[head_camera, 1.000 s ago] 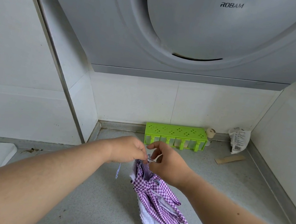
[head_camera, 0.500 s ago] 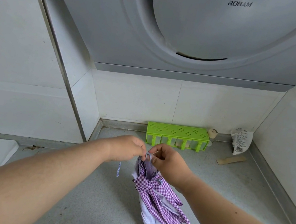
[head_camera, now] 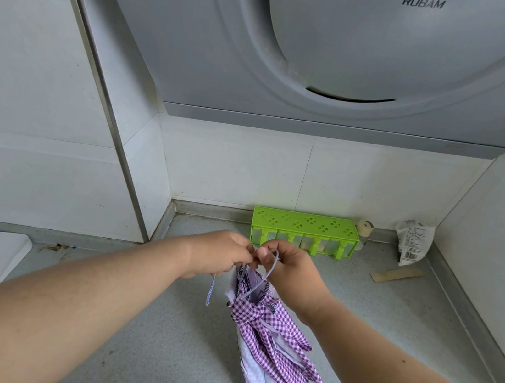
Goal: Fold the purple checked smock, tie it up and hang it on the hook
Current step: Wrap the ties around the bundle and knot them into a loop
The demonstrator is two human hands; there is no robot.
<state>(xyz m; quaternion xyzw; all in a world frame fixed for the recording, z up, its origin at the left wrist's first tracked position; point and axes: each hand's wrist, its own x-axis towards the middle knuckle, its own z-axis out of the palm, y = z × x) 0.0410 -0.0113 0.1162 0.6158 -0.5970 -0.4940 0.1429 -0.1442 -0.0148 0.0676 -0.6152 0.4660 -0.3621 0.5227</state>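
Both hands (head_camera: 221,254) (head_camera: 293,272) pinch the smock's (head_camera: 267,342) cord (head_camera: 259,278) above bare counter (head_camera: 152,357).

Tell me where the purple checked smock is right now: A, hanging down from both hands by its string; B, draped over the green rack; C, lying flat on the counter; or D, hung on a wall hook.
A: the bundled smock dangles above the counter while the left hand and right hand pinch its thin string at the top; no hook is in view.

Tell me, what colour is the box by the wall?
Bright green box, clearest in the head view.
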